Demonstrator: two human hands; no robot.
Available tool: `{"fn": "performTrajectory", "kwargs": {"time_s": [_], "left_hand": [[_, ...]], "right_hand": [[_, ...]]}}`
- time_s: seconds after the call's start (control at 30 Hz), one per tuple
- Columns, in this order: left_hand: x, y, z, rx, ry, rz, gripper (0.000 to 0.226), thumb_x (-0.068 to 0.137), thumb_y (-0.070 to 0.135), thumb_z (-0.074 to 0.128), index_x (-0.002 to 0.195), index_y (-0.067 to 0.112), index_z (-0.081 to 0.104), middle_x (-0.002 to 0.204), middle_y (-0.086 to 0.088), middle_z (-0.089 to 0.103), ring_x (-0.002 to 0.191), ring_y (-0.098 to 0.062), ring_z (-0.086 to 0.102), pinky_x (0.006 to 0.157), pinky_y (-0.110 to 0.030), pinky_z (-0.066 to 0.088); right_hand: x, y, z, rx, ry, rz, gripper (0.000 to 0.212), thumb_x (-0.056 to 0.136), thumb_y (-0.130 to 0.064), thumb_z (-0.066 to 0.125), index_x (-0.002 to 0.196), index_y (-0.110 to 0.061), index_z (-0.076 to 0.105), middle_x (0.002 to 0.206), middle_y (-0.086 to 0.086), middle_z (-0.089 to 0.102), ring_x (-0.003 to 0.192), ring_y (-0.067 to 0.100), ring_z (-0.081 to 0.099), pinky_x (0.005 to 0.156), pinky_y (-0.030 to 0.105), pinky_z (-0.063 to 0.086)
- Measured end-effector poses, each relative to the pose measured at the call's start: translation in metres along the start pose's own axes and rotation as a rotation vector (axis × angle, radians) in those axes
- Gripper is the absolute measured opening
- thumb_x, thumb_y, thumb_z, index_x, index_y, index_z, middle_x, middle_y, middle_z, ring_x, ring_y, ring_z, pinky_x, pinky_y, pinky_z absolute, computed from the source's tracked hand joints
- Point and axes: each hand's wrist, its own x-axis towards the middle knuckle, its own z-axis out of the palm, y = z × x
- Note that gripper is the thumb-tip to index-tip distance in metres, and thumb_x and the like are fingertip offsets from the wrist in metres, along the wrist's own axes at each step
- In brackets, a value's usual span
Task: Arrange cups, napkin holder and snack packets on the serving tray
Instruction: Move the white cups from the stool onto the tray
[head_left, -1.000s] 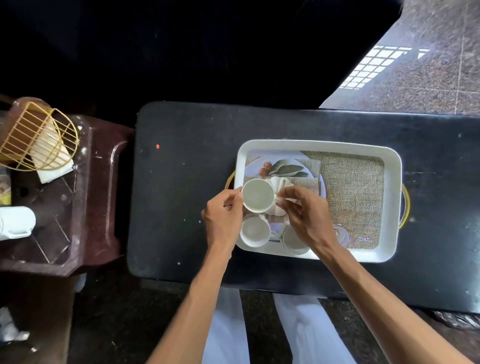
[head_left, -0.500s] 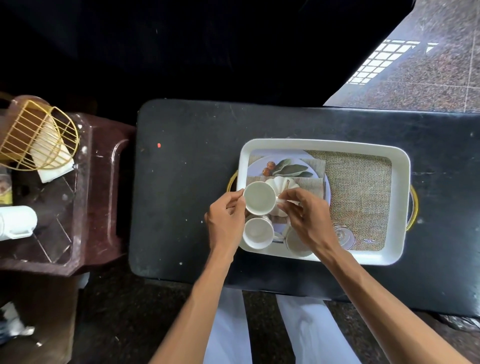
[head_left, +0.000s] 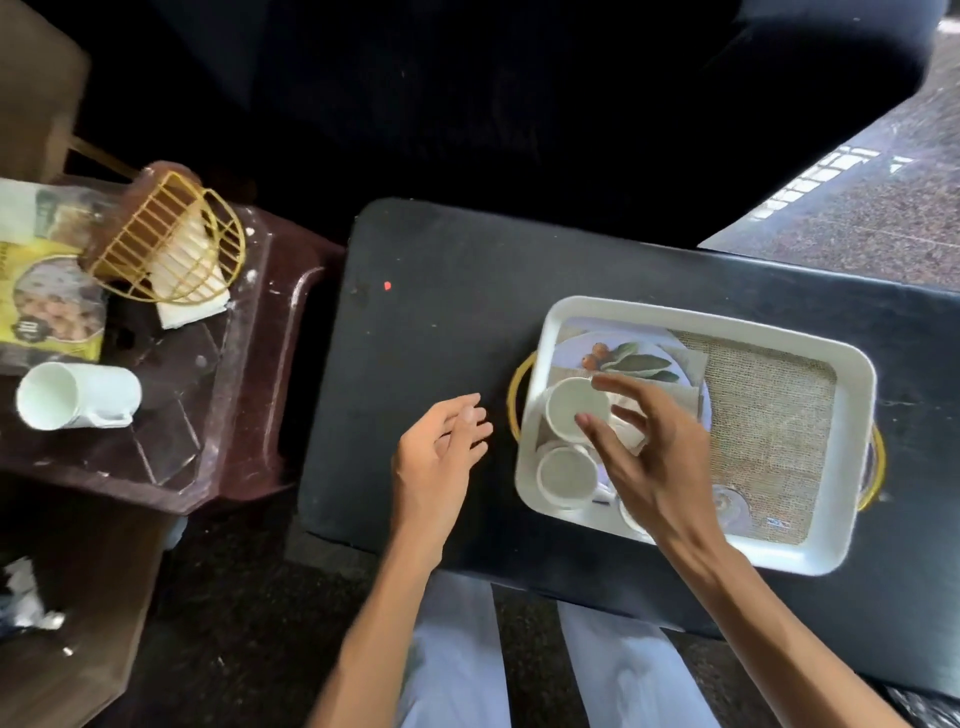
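A black counter (head_left: 441, 338) stands over a dark floor, with speckled stone paving showing past its far right corner. A white serving tray (head_left: 854, 447) with yellow handles lies on the counter's right half, near the near edge. It is lined with a burlap mat (head_left: 769, 431) and a leaf-printed plate (head_left: 623, 353).

Two white cups sit upright in the tray's left end. The upper cup (head_left: 569, 410) is at mid-depth, and the lower cup (head_left: 566, 475) sits just beside it toward the near left corner. A third cup (head_left: 631, 519) by the near rim is mostly hidden under the right wrist.

The right hand (head_left: 654, 462) is spread wide above these cups, fingers straight and apart, gripping nothing. Blur hides whether its fingertips touch the upper cup. The left hand (head_left: 436, 457) is open too, with relaxed fingers, holding nothing over bare counter just left of the tray's left handle.

On a brown stool (head_left: 249, 395) beside the counter's left edge are a yellow wire napkin holder (head_left: 171, 244) with white napkins, a snack packet (head_left: 47, 306) and a white mug (head_left: 78, 396) on its side.
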Motion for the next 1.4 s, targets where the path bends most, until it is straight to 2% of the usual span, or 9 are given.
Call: {"fn": "performTrajectory", "kwargs": {"time_s": [0.23, 0.47, 0.7, 0.83, 1.0, 1.1, 1.2, 1.4], "left_hand": [[-0.015, 0.011, -0.106, -0.129, 0.226, 0.059, 0.024, 0.104, 0.018, 0.053, 0.111, 0.030, 0.073, 0.110, 0.004, 0.078, 0.103, -0.010, 0.075, 0.086, -0.029, 0.062], [-0.004, 0.018, -0.238, -0.293, 0.509, 0.123, 0.025, 0.108, 0.020, 0.046, 0.117, 0.022, 0.069, 0.116, -0.003, 0.075, 0.107, -0.018, 0.074, 0.088, -0.031, 0.061], [0.034, 0.012, -0.332, -0.304, 0.669, 0.130, 0.024, 0.108, 0.023, 0.047, 0.110, 0.029, 0.070, 0.115, 0.004, 0.074, 0.108, -0.012, 0.073, 0.084, -0.029, 0.062], [0.063, 0.004, -0.363, -0.355, 0.698, 0.083, 0.022, 0.107, 0.024, 0.049, 0.114, 0.024, 0.070, 0.116, 0.001, 0.073, 0.109, -0.012, 0.072, 0.086, -0.030, 0.062], [0.090, -0.002, -0.382, -0.429, 0.648, 0.032, 0.022, 0.106, 0.021, 0.049, 0.114, 0.022, 0.070, 0.113, 0.001, 0.073, 0.109, -0.012, 0.071, 0.089, -0.032, 0.061], [0.098, -0.004, -0.385, -0.472, 0.592, 0.003, 0.026, 0.106, 0.026, 0.049, 0.120, 0.020, 0.069, 0.121, -0.005, 0.073, 0.116, -0.017, 0.069, 0.094, -0.036, 0.059], [0.100, -0.005, -0.382, -0.480, 0.518, 0.012, 0.031, 0.107, 0.033, 0.045, 0.124, 0.020, 0.069, 0.129, -0.005, 0.071, 0.120, -0.015, 0.068, 0.093, -0.036, 0.060], [0.105, -0.002, -0.369, -0.479, 0.530, 0.033, 0.029, 0.108, 0.029, 0.046, 0.108, 0.025, 0.075, 0.118, 0.003, 0.075, 0.118, -0.012, 0.068, 0.083, -0.030, 0.063]], "right_hand": [[-0.003, -0.069, 0.077, 0.098, -0.136, -0.040, 0.032, 0.084, -0.021, 0.076, 0.113, -0.014, 0.069, 0.108, -0.006, 0.069, 0.101, 0.007, 0.067, 0.087, 0.028, 0.057], [-0.007, -0.126, 0.180, 0.087, -0.326, -0.084, 0.034, 0.083, -0.020, 0.078, 0.115, -0.017, 0.067, 0.108, -0.009, 0.069, 0.103, 0.003, 0.066, 0.088, 0.026, 0.056], [-0.006, -0.167, 0.283, 0.080, -0.448, -0.136, 0.035, 0.086, -0.024, 0.076, 0.119, -0.019, 0.065, 0.110, -0.008, 0.069, 0.102, 0.002, 0.066, 0.086, 0.020, 0.056], [-0.005, -0.184, 0.331, 0.085, -0.512, -0.077, 0.034, 0.086, -0.023, 0.076, 0.118, -0.019, 0.064, 0.112, -0.003, 0.068, 0.094, 0.003, 0.066, 0.073, 0.019, 0.059], [-0.006, -0.199, 0.373, 0.062, -0.544, -0.054, 0.034, 0.085, -0.018, 0.077, 0.117, -0.015, 0.066, 0.110, -0.004, 0.068, 0.102, 0.011, 0.067, 0.089, 0.030, 0.057], [-0.007, -0.205, 0.389, 0.019, -0.566, -0.063, 0.034, 0.085, -0.018, 0.077, 0.116, -0.013, 0.065, 0.112, 0.001, 0.068, 0.100, 0.014, 0.067, 0.088, 0.030, 0.057], [-0.007, -0.206, 0.399, 0.024, -0.558, -0.040, 0.030, 0.084, -0.018, 0.077, 0.112, -0.015, 0.065, 0.110, -0.001, 0.068, 0.097, 0.013, 0.067, 0.086, 0.028, 0.057], [-0.005, -0.201, 0.409, 0.080, -0.520, -0.016, 0.022, 0.085, -0.012, 0.077, 0.103, -0.010, 0.066, 0.102, 0.002, 0.070, 0.092, 0.011, 0.068, 0.085, 0.024, 0.057]]}}
